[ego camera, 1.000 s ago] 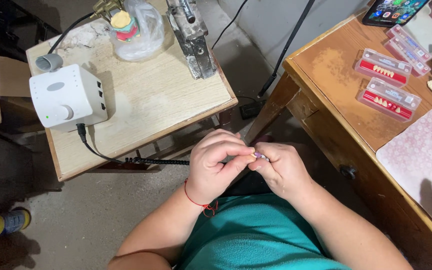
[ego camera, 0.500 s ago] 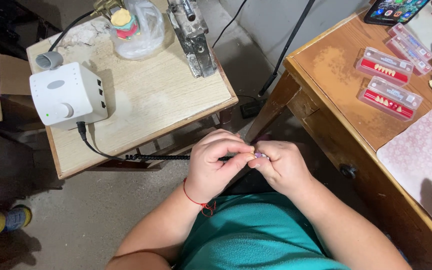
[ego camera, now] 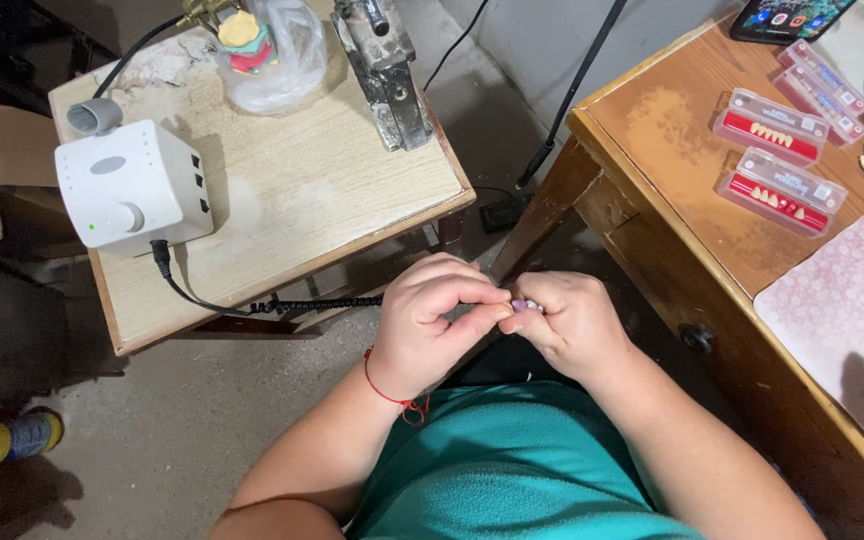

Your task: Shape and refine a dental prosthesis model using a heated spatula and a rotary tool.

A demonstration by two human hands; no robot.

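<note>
The left hand (ego camera: 432, 325) and right hand (ego camera: 574, 322) meet over the lap, fingertips pressed together on a small pale piece (ego camera: 526, 304), too tiny and too hidden to identify; the left fist also seems closed round a handpiece, whose coiled black cable (ego camera: 312, 303) runs out to a white control box (ego camera: 132, 185) on the light wooden worktop (ego camera: 322, 200); a red thread circles the left wrist; to the right, on a brown worktop (ego camera: 682, 130), lie flat clear cases of artificial teeth (ego camera: 780, 190).
</note>
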